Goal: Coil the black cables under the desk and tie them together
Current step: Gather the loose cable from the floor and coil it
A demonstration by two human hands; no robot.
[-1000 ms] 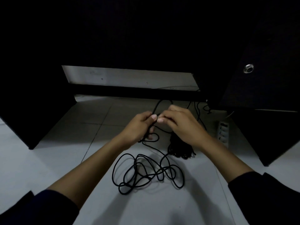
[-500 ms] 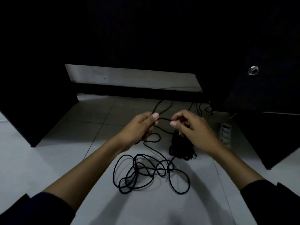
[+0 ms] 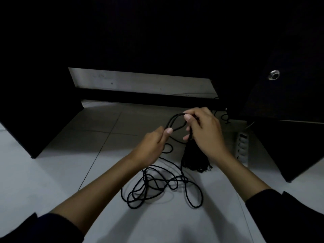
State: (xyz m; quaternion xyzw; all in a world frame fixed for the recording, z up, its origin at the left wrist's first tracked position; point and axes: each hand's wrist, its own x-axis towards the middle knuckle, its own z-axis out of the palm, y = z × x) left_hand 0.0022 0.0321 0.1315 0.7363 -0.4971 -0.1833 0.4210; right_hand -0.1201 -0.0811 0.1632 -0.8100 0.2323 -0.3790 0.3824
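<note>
Two hands: both were up at frame centre, working one black cable (image 3: 175,120) between them.
Left hand (image 3: 150,146): thumb and curled fingers pinched the cable, just left of centre.
Right hand (image 3: 205,130): fingers curled round the cable's loop, and it also held the bundle.
Coiled bundle (image 3: 194,160): it hung under the right hand, its lower end touching the floor (image 3: 52,172).
Loose cable (image 3: 157,186): it lay tangled on the floor, lower centre.
Power strip (image 3: 242,146): it lay on the floor at right, near the dark counter (image 3: 289,102).
</note>
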